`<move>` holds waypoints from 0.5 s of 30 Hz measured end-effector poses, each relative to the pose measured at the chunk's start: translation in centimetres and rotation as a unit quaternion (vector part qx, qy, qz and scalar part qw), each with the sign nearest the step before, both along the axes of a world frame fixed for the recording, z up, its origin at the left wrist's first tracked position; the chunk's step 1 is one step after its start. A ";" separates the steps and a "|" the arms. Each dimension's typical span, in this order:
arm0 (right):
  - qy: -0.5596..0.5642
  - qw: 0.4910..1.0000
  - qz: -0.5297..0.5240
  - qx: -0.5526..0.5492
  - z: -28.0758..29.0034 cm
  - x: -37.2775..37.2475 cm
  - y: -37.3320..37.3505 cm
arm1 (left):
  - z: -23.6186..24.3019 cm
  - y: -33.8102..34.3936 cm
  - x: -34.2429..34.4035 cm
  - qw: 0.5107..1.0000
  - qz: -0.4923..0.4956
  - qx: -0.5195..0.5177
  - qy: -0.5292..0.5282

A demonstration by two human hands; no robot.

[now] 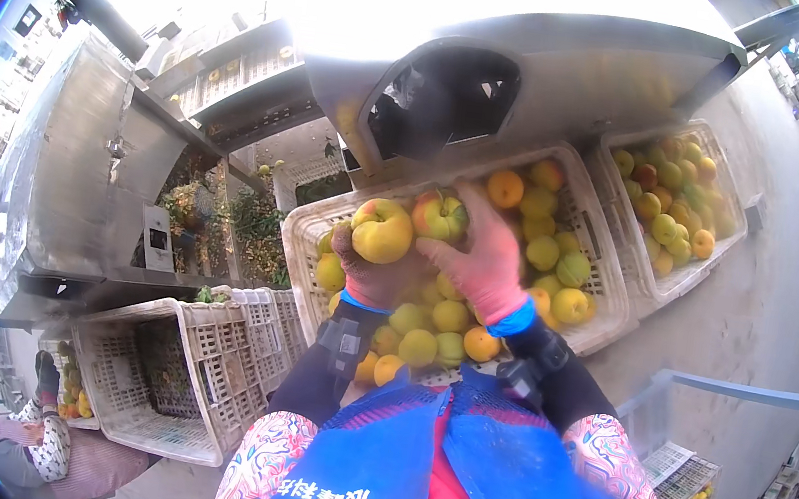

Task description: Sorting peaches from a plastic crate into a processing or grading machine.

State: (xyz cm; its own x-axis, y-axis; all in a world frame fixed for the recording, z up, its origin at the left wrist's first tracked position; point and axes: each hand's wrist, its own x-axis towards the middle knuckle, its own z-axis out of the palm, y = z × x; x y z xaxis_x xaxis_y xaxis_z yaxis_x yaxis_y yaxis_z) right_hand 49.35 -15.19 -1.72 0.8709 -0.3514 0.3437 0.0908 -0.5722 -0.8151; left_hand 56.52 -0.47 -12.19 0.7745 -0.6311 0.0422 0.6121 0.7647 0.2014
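Observation:
Over a white plastic crate of yellow, green and orange peaches, both my hands are raised in gloves. My left hand holds a large yellow peach from below, its fingers mostly hidden behind the fruit. Right beside it, my right hand grips a red-and-green peach between thumb and fingers. The two held fruits are side by side, almost touching. Under my wrists lie loose peaches, and more fill the crate's right half.
Just beyond the crate stands a metal machine with a dark opening. A second crate of peaches is at the right. At the lower left, a white crate lies beside stacked ones. A seated person is at far left.

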 end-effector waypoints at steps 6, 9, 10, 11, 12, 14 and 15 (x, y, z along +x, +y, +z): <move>-0.103 0.990 -0.021 -0.092 0.2 5.1 -1.0 | 2.2 0.4 1.8 1.000 0.021 -0.016 0.018; -0.131 0.979 -0.058 -0.144 -0.6 7.6 -2.0 | 2.7 1.2 1.8 0.999 -0.031 -0.021 -0.016; -0.143 0.976 -0.065 -0.153 -0.8 8.5 -2.0 | 3.2 1.8 1.5 0.999 -0.035 -0.017 -0.004; -0.158 0.972 -0.062 -0.164 -0.9 9.5 -2.2 | 3.6 1.9 1.3 0.999 -0.041 -0.015 0.010; -0.173 0.967 -0.058 -0.176 -1.0 10.7 -2.5 | 4.0 2.0 1.3 0.998 -0.047 -0.033 0.015; -0.170 0.949 -0.059 -0.259 -2.1 13.1 -2.9 | 3.7 2.2 1.7 0.996 -0.059 -0.050 0.047; -0.154 0.927 -0.077 -0.334 -2.6 14.3 -4.1 | 3.6 1.5 1.8 0.993 -0.074 -0.060 0.067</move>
